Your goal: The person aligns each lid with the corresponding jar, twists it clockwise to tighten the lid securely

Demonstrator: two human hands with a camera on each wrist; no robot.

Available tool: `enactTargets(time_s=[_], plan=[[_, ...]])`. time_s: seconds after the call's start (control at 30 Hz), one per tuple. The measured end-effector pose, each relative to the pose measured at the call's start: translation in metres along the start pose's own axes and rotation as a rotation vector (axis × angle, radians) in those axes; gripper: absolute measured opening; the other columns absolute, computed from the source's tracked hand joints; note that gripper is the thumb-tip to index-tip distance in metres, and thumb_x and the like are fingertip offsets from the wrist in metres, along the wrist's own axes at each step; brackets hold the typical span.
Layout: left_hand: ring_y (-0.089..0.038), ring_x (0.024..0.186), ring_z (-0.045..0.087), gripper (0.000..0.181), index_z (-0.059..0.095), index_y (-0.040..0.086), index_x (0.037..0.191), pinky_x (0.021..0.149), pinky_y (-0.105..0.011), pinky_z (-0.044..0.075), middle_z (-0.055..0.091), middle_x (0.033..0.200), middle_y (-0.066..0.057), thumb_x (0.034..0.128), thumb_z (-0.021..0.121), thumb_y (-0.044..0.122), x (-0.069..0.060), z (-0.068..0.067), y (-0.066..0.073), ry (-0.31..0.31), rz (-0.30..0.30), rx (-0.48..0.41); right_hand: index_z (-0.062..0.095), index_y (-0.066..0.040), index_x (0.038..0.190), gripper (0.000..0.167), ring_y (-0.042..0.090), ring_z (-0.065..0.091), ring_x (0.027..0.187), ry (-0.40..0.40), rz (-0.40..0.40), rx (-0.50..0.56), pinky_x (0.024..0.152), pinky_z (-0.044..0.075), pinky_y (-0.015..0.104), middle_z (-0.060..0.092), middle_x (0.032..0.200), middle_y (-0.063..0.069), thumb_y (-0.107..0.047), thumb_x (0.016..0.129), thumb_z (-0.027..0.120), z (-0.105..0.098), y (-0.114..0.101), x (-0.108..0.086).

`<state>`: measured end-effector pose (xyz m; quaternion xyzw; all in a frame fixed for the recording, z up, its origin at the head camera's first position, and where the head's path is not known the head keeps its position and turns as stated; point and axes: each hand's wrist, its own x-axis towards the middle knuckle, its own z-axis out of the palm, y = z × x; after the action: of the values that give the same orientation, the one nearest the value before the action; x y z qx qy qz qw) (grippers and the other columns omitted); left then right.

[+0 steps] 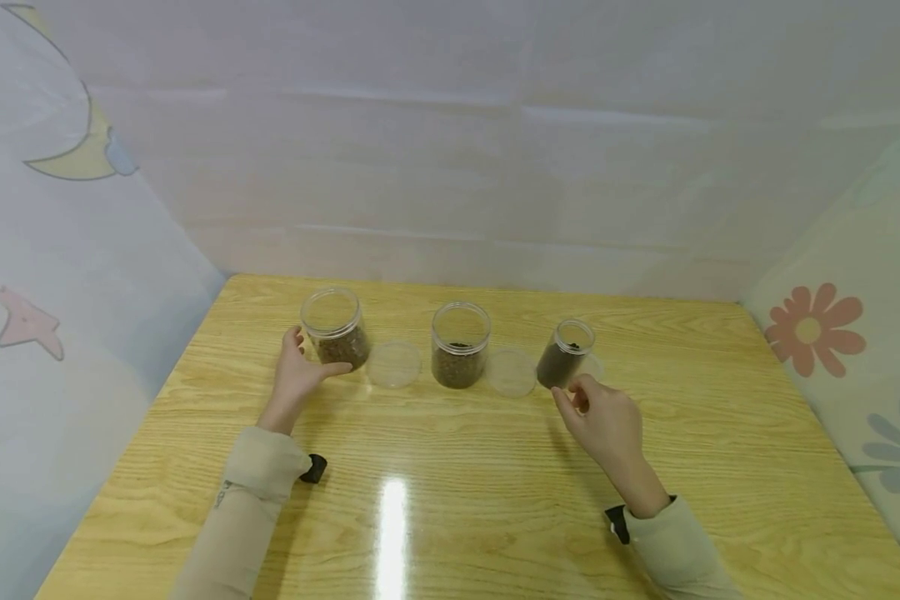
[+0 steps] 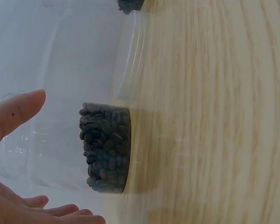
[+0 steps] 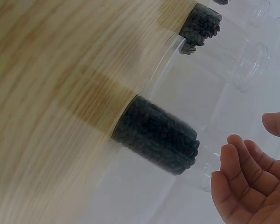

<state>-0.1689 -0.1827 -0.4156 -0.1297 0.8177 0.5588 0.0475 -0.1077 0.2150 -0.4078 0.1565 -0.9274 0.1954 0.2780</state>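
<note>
A wide clear jar (image 1: 339, 337), part filled with dark beans (image 2: 107, 149), stands at the left. My left hand (image 1: 297, 377) is beside it, thumb and fingers spread apart; in the left wrist view a gap shows between them, and whether they touch the jar I cannot tell. Another wide jar (image 1: 459, 354) with dark beans stands in the middle. At the right is a narrow jar (image 1: 562, 358), filled higher with dark beans (image 3: 156, 135). My right hand (image 1: 607, 417) is just in front of it, fingers loosely bent and holding nothing.
Clear round lids lie on the wooden table (image 1: 465, 467): one lid (image 1: 393, 365) between the left and middle jars, another lid (image 1: 512, 372) right of the middle jar, and a partly hidden lid (image 1: 592, 367) behind the narrow jar. A pale wall covering (image 1: 435, 192) rises behind.
</note>
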Motion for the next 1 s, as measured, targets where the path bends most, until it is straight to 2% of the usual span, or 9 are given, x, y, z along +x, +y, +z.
enactTargets(time_s=[0.17, 0.4, 0.83, 1.0], plan=[[-0.040, 0.133, 0.011, 0.106, 0.000, 0.007, 0.145, 0.103, -0.056, 0.021, 0.007, 0.149, -0.020, 0.0715, 0.077, 0.010, 0.005, 0.004, -0.003, -0.002, 0.035, 0.020, 0.058, -0.002, 0.069, 0.018, 0.010, 0.045, 0.040, 0.008, -0.013, 0.001, 0.037, 0.033, 0.024, 0.054, 0.052, 0.003, -0.014, 0.072, 0.072, 0.000, 0.000, 0.000], [-0.043, 0.132, 0.013, 0.105, 0.001, 0.008, 0.144, 0.102, -0.058, 0.020, 0.011, 0.147, -0.023, 0.0717, 0.077, 0.012, 0.007, 0.007, -0.002, -0.014, 0.049, 0.032, 0.058, -0.003, 0.068, 0.019, 0.008, 0.042, 0.040, 0.002, -0.021, -0.010, 0.037, 0.032, 0.023, 0.053, 0.052, 0.002, -0.014, 0.072, 0.072, 0.000, -0.001, 0.000], [-0.039, 0.132, 0.019, 0.105, 0.001, 0.008, 0.144, 0.104, -0.051, 0.022, 0.014, 0.146, -0.023, 0.0716, 0.078, 0.012, 0.019, 0.013, -0.010, 0.027, 0.083, -0.013, 0.058, -0.001, 0.070, 0.020, 0.011, 0.045, 0.040, -0.029, -0.007, -0.006, 0.037, 0.035, 0.025, 0.054, 0.053, 0.004, -0.015, 0.072, 0.073, 0.000, -0.003, 0.000], [-0.038, 0.130, 0.025, 0.103, 0.006, 0.008, 0.143, 0.103, -0.050, 0.025, 0.021, 0.143, -0.023, 0.0710, 0.078, 0.014, 0.026, 0.016, -0.014, 0.047, 0.095, -0.033, 0.059, -0.002, 0.071, 0.020, 0.010, 0.045, 0.041, -0.047, 0.006, 0.003, 0.038, 0.036, 0.026, 0.055, 0.054, 0.004, -0.017, 0.073, 0.072, 0.001, -0.005, -0.001]])
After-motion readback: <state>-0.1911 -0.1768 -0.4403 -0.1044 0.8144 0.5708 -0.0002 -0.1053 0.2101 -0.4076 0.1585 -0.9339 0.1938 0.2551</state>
